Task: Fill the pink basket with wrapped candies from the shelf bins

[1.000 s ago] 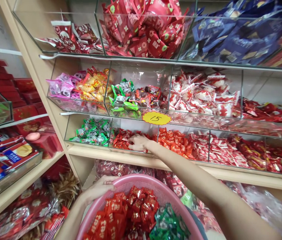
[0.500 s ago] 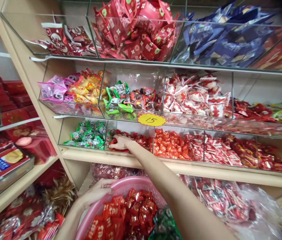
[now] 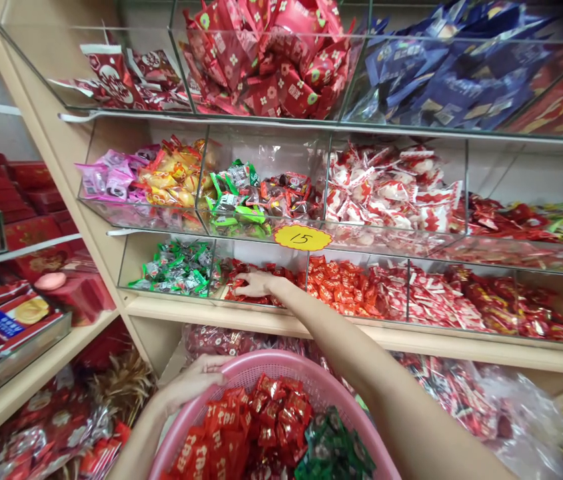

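Observation:
My left hand (image 3: pixel 194 383) is closed over the upper left rim of a pink plastic basket (image 3: pixel 356 400). The basket holds orange-red packets (image 3: pixel 224 433), shiny red wrapped candies (image 3: pixel 281 410) and dark green wrapped candies (image 3: pixel 334 447). Stretched forward into a clear bin on the lowest bin row, my right hand (image 3: pixel 258 285) has its fingers and thumb curled around some dark red wrapped candies (image 3: pixel 281 272). Its fingertips are partly hidden among them. A strip of bin floor shows left of the hand.
Green candies (image 3: pixel 178 267) fill the bin to the left, orange-red ones (image 3: pixel 341 287) the bin to the right. A yellow price tag (image 3: pixel 304 237) hangs just above my right forearm. A wooden shelf edge (image 3: pixel 271 322) runs between bins and basket. Bagged sweets (image 3: pixel 451 393) lie below.
My right hand has drawn slightly to the right within the bin, uncovering bin floor at its left. More of the basket and its green candies shows. My left hand stays on the rim.

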Action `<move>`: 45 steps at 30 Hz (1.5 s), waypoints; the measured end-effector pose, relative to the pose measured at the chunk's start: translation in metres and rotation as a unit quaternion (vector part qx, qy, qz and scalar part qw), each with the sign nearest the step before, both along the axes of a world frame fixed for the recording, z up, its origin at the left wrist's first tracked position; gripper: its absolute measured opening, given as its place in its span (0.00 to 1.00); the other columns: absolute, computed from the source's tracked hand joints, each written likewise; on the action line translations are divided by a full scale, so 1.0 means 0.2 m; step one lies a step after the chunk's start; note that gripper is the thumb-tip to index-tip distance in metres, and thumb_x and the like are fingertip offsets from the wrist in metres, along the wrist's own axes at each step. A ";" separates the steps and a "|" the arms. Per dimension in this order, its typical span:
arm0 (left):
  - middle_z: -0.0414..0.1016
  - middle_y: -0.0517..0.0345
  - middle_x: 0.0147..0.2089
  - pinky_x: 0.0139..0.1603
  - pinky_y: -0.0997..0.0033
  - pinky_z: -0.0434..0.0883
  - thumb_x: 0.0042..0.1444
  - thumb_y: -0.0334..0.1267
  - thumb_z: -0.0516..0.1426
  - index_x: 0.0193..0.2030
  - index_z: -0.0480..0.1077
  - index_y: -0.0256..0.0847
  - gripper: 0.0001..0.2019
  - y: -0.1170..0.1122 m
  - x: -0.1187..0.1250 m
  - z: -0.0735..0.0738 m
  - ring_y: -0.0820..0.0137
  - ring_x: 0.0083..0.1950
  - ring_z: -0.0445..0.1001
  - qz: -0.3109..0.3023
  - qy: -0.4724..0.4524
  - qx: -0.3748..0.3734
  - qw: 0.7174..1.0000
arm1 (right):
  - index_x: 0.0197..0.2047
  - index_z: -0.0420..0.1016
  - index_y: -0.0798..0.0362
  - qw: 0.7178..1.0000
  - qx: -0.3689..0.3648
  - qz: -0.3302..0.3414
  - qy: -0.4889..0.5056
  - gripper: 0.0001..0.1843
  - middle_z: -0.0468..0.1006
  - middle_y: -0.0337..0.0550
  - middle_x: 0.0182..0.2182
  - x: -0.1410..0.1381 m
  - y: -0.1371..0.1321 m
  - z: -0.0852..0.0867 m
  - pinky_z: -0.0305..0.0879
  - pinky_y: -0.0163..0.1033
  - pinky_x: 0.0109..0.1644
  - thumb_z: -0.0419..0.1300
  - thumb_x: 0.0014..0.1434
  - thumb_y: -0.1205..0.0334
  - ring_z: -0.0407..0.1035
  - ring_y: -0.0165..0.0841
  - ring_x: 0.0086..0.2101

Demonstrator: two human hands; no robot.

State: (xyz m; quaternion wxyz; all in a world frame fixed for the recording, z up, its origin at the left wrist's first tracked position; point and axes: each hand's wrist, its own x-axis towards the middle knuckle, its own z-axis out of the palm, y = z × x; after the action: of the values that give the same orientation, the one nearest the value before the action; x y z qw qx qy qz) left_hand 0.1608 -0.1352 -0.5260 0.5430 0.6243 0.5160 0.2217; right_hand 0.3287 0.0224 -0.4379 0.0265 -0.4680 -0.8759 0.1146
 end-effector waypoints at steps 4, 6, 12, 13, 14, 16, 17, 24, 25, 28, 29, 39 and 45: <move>0.78 0.58 0.43 0.45 0.70 0.65 0.43 0.31 0.54 0.52 0.71 0.38 0.25 0.00 -0.01 -0.01 0.61 0.46 0.71 -0.019 -0.025 0.000 1.000 | 0.60 0.59 0.45 0.999 -0.030 0.013 -0.033 0.35 0.65 0.46 0.56 0.06 -0.04 0.05 0.63 0.45 0.51 0.50 0.52 0.41 0.63 0.44 0.52; 0.78 0.58 0.43 0.46 0.70 0.65 0.44 0.30 0.53 0.51 0.71 0.37 0.24 0.01 -0.01 -0.02 0.62 0.45 0.72 -0.032 -0.037 0.010 0.999 | 0.59 0.62 0.48 0.998 -0.029 0.004 -0.047 0.35 0.67 0.48 0.55 0.08 -0.06 0.09 0.64 0.46 0.48 0.52 0.50 0.42 0.65 0.46 0.51; 0.79 0.57 0.41 0.44 0.71 0.65 0.44 0.31 0.53 0.52 0.70 0.36 0.25 0.01 -0.01 -0.04 0.63 0.44 0.72 -0.039 -0.054 0.004 0.998 | 0.51 0.71 0.53 0.997 -0.020 -0.009 -0.077 0.29 0.73 0.51 0.49 0.13 -0.09 0.14 0.66 0.45 0.45 0.60 0.46 0.49 0.69 0.47 0.45; 0.79 0.57 0.41 0.44 0.71 0.65 0.45 0.31 0.53 0.52 0.70 0.36 0.25 0.02 0.00 -0.04 0.63 0.44 0.72 -0.040 -0.058 0.001 0.998 | 0.52 0.70 0.52 0.997 -0.020 -0.006 -0.077 0.29 0.73 0.50 0.49 0.14 -0.09 0.14 0.66 0.44 0.46 0.60 0.46 0.50 0.69 0.46 0.45; 0.79 0.57 0.41 0.44 0.70 0.65 0.45 0.32 0.54 0.52 0.70 0.37 0.25 0.02 0.00 -0.04 0.63 0.44 0.72 -0.042 -0.061 -0.002 0.997 | 0.52 0.70 0.52 0.997 -0.020 -0.003 -0.075 0.30 0.72 0.49 0.50 0.15 -0.09 0.14 0.66 0.43 0.46 0.60 0.46 0.51 0.69 0.45 0.45; 0.79 0.57 0.41 0.45 0.70 0.65 0.45 0.32 0.54 0.53 0.70 0.37 0.24 0.02 0.00 -0.03 0.63 0.44 0.72 -0.044 -0.061 -0.002 0.997 | 0.54 0.68 0.53 0.998 -0.018 0.005 -0.068 0.31 0.72 0.49 0.50 0.15 -0.10 0.14 0.66 0.42 0.45 0.60 0.46 0.52 0.69 0.45 0.45; 0.79 0.58 0.42 0.46 0.70 0.65 0.45 0.32 0.54 0.52 0.70 0.38 0.24 0.02 0.00 -0.03 0.62 0.45 0.72 -0.044 -0.060 0.000 0.997 | 0.54 0.67 0.53 0.998 -0.014 0.010 -0.062 0.31 0.72 0.49 0.50 0.15 -0.10 0.14 0.66 0.42 0.45 0.60 0.46 0.54 0.69 0.44 0.46; 0.79 0.58 0.43 0.47 0.69 0.64 0.45 0.31 0.54 0.52 0.71 0.37 0.24 0.00 0.01 0.00 0.61 0.47 0.71 -0.029 -0.046 -0.001 0.999 | 0.56 0.65 0.48 0.996 0.042 0.082 -0.005 0.28 0.68 0.42 0.55 0.05 -0.09 0.10 0.61 0.40 0.53 0.56 0.50 0.65 0.64 0.40 0.52; 0.78 0.58 0.43 0.47 0.69 0.64 0.45 0.31 0.54 0.51 0.71 0.38 0.23 0.00 0.01 0.00 0.61 0.47 0.71 -0.022 -0.039 -0.001 0.999 | 0.55 0.66 0.47 0.994 0.043 0.097 -0.008 0.27 0.68 0.41 0.55 0.03 -0.09 0.09 0.60 0.40 0.53 0.56 0.50 0.66 0.64 0.40 0.51; 0.79 0.58 0.43 0.47 0.69 0.65 0.45 0.31 0.54 0.52 0.71 0.38 0.23 0.00 0.01 0.00 0.62 0.46 0.71 -0.020 -0.031 0.002 0.999 | 0.51 0.70 0.44 0.993 0.032 0.110 -0.022 0.26 0.73 0.37 0.49 0.01 -0.09 0.06 0.62 0.40 0.51 0.57 0.48 0.70 0.67 0.39 0.49; 0.79 0.58 0.43 0.47 0.69 0.65 0.45 0.31 0.53 0.52 0.71 0.38 0.24 0.00 0.01 0.00 0.62 0.46 0.71 -0.028 -0.036 0.004 0.999 | 0.50 0.71 0.44 0.994 0.031 0.106 -0.020 0.25 0.75 0.37 0.47 0.01 -0.08 0.06 0.63 0.39 0.49 0.57 0.47 0.71 0.68 0.39 0.47; 0.78 0.58 0.46 0.47 0.70 0.65 0.47 0.33 0.54 0.53 0.69 0.39 0.23 0.03 -0.02 -0.06 0.63 0.46 0.72 -0.047 -0.042 0.016 0.998 | 0.54 0.64 0.55 0.961 0.128 0.119 0.214 0.26 0.71 0.47 0.46 0.12 -0.14 0.00 0.61 0.39 0.49 0.56 0.50 0.74 0.66 0.35 0.45; 0.78 0.57 0.46 0.51 0.68 0.64 0.48 0.34 0.55 0.53 0.69 0.39 0.23 0.03 -0.02 -0.06 0.61 0.48 0.72 -0.054 -0.052 0.012 0.997 | 0.52 0.66 0.53 0.884 0.118 0.089 0.443 0.20 0.70 0.45 0.43 0.20 -0.51 -0.01 0.61 0.39 0.50 0.56 0.55 0.69 0.65 0.32 0.44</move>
State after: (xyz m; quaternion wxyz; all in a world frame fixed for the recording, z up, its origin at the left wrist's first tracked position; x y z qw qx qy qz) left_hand 0.1564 -0.1287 -0.5385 0.5724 0.6457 0.4497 0.2305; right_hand 0.3694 -0.0799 -0.4396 0.4568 -0.2817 -0.8178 0.2077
